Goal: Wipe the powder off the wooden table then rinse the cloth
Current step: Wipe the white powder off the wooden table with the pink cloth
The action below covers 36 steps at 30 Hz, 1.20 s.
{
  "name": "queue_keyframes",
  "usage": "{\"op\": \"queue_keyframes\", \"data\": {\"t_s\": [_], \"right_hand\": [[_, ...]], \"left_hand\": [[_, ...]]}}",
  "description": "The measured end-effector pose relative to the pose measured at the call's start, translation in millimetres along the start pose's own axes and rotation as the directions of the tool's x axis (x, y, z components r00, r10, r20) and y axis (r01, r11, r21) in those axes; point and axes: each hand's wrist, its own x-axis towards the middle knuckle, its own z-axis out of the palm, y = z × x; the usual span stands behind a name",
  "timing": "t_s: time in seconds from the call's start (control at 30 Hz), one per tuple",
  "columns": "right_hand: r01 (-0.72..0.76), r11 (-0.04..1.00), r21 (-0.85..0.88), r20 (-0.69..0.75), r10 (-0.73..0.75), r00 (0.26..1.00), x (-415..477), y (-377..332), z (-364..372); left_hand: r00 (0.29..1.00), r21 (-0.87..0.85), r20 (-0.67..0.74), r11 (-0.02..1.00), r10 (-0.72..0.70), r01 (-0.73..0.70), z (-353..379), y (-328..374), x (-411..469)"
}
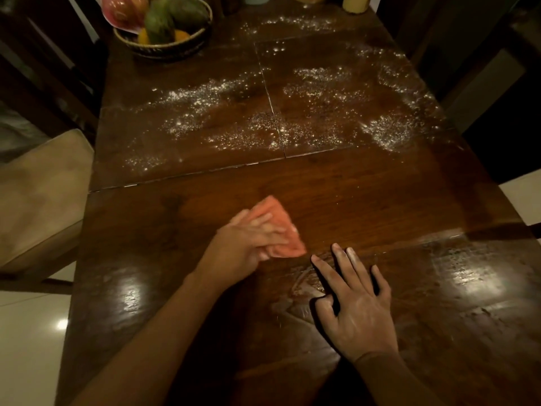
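White powder (292, 112) lies scattered across the far half of the dark wooden table (366, 194). An orange cloth (276, 218) is pressed flat on the near middle of the table under my left hand (248, 244), whose fingers grip it. To the right of the cloth, my right hand (354, 300) rests flat on the wood with its fingers spread and powder on the fingertips. Smeared streaks of powder (301, 285) show on the wood beside my right hand. The near strip between the cloth and the powder looks wiped.
A woven basket (164, 48) of fruit stands at the far left of the table. Containers, one a yellow jar (355, 2), line the far edge. A cushioned chair (41, 194) stands at the left; other chairs (483, 83) stand at the right.
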Motion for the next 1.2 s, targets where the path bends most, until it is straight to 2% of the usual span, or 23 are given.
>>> {"op": "queue_keyframes", "data": {"t_s": [0.07, 0.13, 0.2, 0.27, 0.33, 0.4, 0.43, 0.47, 0.5, 0.57, 0.63, 0.67, 0.7, 0.73, 0.8, 0.83, 0.9, 0.93, 1.0, 1.03, 1.1, 1.13, 1.2], "right_hand": [[0.001, 1.000, -0.004, 0.003, -0.001, 1.000, 0.9, 0.9, -0.1], [0.003, 1.000, -0.008, 0.009, -0.003, 1.000, 1.5, 1.5, -1.1], [-0.003, 1.000, -0.007, 0.019, 0.003, 1.000, 1.6, 1.4, -3.1], [-0.018, 1.000, 0.007, 0.022, 0.017, 1.000, 1.7, -0.9, -4.9], [-0.034, 0.999, 0.015, 0.016, 0.034, 0.999, 1.9, -3.6, -6.5], [-0.040, 0.999, 0.012, 0.015, 0.040, 0.999, 1.8, -5.8, -8.0], [-0.042, 0.999, 0.010, 0.020, 0.042, 0.999, 1.7, -6.7, -8.6], [-0.045, 0.999, 0.010, 0.027, 0.045, 0.999, 1.5, -7.2, -9.2], [-0.047, 0.999, 0.009, 0.032, 0.047, 0.998, 1.5, -7.7, -9.8], [-0.045, 0.999, 0.000, 0.030, 0.045, 0.999, 0.5, -7.6, -9.9], [-0.044, 0.999, -0.015, 0.022, 0.044, 0.999, -0.9, -7.2, -8.8], [-0.042, 0.999, -0.019, 0.016, 0.042, 0.999, -1.5, -7.1, -8.1], [-0.037, 0.999, -0.024, 0.009, 0.037, 0.999, -1.9, -7.4, -7.5], [-0.032, 0.999, -0.037, 0.004, 0.032, 0.999, -2.3, -7.4, -7.0], [-0.018, 0.997, -0.078, 0.012, 0.019, 1.000, -2.0, -8.1, -6.7], [-0.003, 0.995, -0.098, 0.022, 0.006, 1.000, -2.0, -8.5, -6.8], [0.037, 0.990, -0.137, 0.046, -0.031, 0.998, -4.7, -7.7, -5.9], [0.057, 0.987, -0.153, 0.060, -0.049, 0.997, -7.8, -6.4, -4.7], [0.092, 0.980, -0.175, 0.079, -0.079, 0.994, -20.0, -3.7, -2.6], [0.111, 0.975, -0.191, 0.085, -0.096, 0.992, -29.4, -2.8, -0.9], [0.158, 0.961, -0.227, 0.096, -0.140, 0.986, -54.4, -2.4, 3.3], [0.183, 0.954, -0.239, 0.102, -0.163, 0.981, -68.7, -2.1, 5.5], [0.220, 0.942, -0.252, 0.121, -0.195, 0.973, -96.2, -2.6, 9.5]], "left_hand": [[0.974, 0.028, -0.119, 0.980, -0.191, 0.196, -9.9, -15.6, -36.4], [0.866, -0.023, -0.255, 0.898, -0.431, 0.440, -8.9, -11.1, -66.5], [0.800, 0.034, -0.343, 0.845, -0.491, 0.534, 10.8, 9.2, -89.8], [0.874, 0.107, -0.281, 0.892, -0.397, 0.440, 38.4, 35.6, -113.5], [0.977, 0.182, -0.112, 0.963, -0.180, 0.198, 58.3, 52.3, -140.2], [1.000, 0.209, 0.029, 0.978, -0.001, -0.005, 54.5, 46.3, -169.1], [0.999, 0.214, 0.041, 0.977, 0.007, -0.015, 44.5, 39.1, -179.2], [0.999, 0.192, -0.012, 0.980, -0.052, 0.053, 32.6, 30.2, -187.2], [0.979, 0.126, -0.095, 0.974, -0.179, 0.190, 21.0, 19.0, -193.9], [0.830, -0.026, -0.252, 0.861, -0.497, 0.507, 3.8, 6.6, -205.0], [0.694, -0.010, -0.388, 0.755, -0.607, 0.655, 2.1, 17.1, -211.6], [0.675, 0.021, -0.408, 0.733, -0.615, 0.680, 13.4, 24.7, -216.2], [0.684, 0.024, -0.393, 0.736, -0.615, 0.676, 26.0, 32.8, -219.9], [0.741, 0.055, -0.335, 0.773, -0.582, 0.632, 40.6, 41.7, -226.1], [0.899, 0.160, -0.158, 0.887, -0.409, 0.432, 64.4, 61.3, -242.9], [0.949, 0.236, -0.006, 0.922, -0.315, 0.307, 68.1, 73.5, -250.4], [0.976, 0.343, 0.143, 0.933, -0.166, 0.109, 60.1, 89.4, -275.8], [0.982, 0.306, 0.144, 0.949, -0.121, 0.072, 51.5, 90.9, -289.1], [0.977, 0.047, 0.055, 0.978, -0.206, 0.203, 21.6, 91.3, -302.5], [0.949, -0.115, -0.031, 0.944, -0.313, 0.308, 7.7, 85.1, -305.8], [0.751, -0.280, -0.215, 0.776, -0.624, 0.565, -6.9, 69.1, -312.3], [0.672, -0.192, -0.281, 0.726, -0.686, 0.660, -2.7, 63.9, -312.7], [0.637, 0.001, -0.364, 0.684, -0.679, 0.730, 22.1, 66.3, -314.0]]}}
